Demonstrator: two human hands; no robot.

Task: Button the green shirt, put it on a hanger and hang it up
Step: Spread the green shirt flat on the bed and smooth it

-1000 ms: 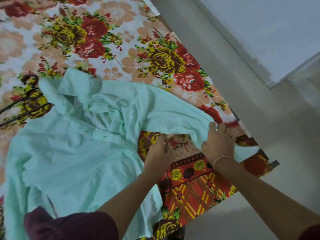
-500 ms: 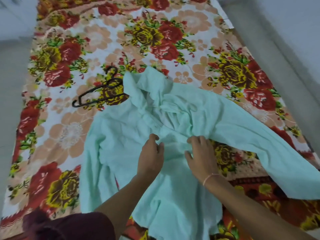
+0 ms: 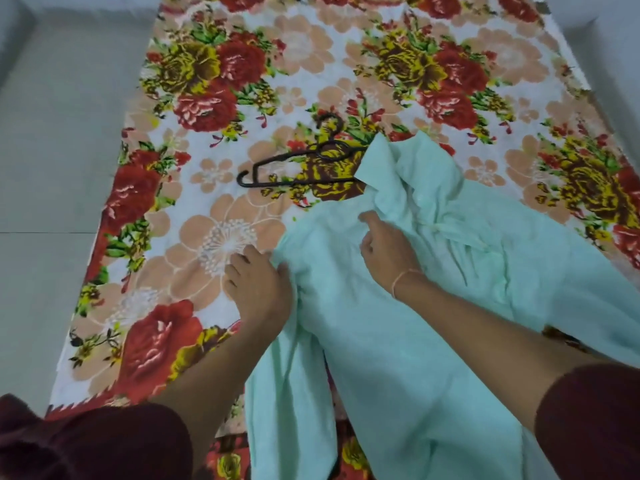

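Note:
The pale green shirt (image 3: 398, 341) lies crumpled on the floral bedsheet (image 3: 214, 237), collar toward the far side and its front wrinkled. My left hand (image 3: 258, 289) grips the shirt's left edge near the shoulder, thumb on the cloth and fingers on the sheet. Further right, my right hand (image 3: 384, 252) rests on the shirt just below the collar, its fingers curled into the fabric. A black hanger (image 3: 294, 162) lies flat on the sheet beyond my hands, with its right end tucked under the collar. I cannot make out any buttons.
The bed runs away from me, with grey floor (image 3: 52, 168) along its left side and a pale wall (image 3: 616, 46) at the far right. Dark maroon sleeves (image 3: 104, 445) fill the lower corners.
The view has swung left, showing the hanger in full. My left hand has moved from the shirt's middle to its left edge. My right hand has shifted up toward the collar.

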